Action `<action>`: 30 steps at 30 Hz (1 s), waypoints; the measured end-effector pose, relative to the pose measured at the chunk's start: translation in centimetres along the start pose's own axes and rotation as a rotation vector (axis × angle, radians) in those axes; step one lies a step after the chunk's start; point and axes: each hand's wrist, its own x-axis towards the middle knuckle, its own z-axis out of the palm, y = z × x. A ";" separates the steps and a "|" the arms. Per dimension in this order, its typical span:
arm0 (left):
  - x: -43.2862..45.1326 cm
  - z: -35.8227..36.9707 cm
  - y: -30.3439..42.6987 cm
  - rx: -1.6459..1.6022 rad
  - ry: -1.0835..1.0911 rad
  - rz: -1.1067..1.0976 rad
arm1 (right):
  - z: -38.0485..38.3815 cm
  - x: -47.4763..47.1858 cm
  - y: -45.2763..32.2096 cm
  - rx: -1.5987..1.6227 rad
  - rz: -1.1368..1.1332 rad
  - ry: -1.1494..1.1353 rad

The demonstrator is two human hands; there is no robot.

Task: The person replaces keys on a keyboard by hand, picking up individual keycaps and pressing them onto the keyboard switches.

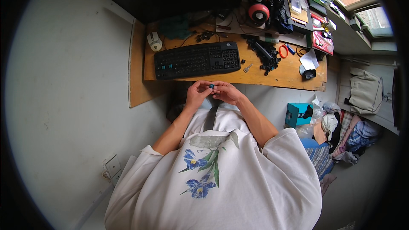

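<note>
A small dark keycap with a blue-green face [212, 86] is held between the fingertips of my left hand [198, 93] and my right hand [227, 92], just off the desk's front edge and above my lap. Beyond my hands lies a black computer keyboard [196, 60] with two blue-green spots at its lower left. A single black keycap [243, 61] and a small key-shaped metal piece [248, 68] rest on the wooden desk [278, 81] to the keyboard's right. Farther right is a pile of black keycaps [267, 56].
A white mouse [154, 41] sits left behind the keyboard, below a dark monitor [179, 0]. Red round speakers [258, 13] stand at the back. A red ring [283, 51], a blue object [290, 49] and a small black container [309, 74] lie at the right.
</note>
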 end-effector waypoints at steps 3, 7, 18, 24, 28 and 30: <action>0.1 -0.2 -0.6 0.036 0.009 0.015 | 0.4 0.0 -0.2 -0.019 -0.009 0.022; 0.3 -0.6 -1.4 0.092 0.005 0.028 | -0.3 0.4 0.3 0.006 -0.023 0.061; 0.6 -0.3 -3.0 -0.035 0.088 -0.230 | 2.9 0.6 0.2 -1.247 -0.701 0.446; 1.3 -0.2 -3.1 -0.179 0.112 -0.393 | 3.1 -0.1 -0.2 -1.280 -0.752 0.382; 1.9 -0.5 -3.7 -0.215 0.091 -0.416 | 3.3 -0.2 -0.5 -1.274 -0.718 0.418; 2.1 -0.6 -4.0 -0.206 0.087 -0.415 | 3.2 -0.2 -0.5 -1.271 -0.690 0.445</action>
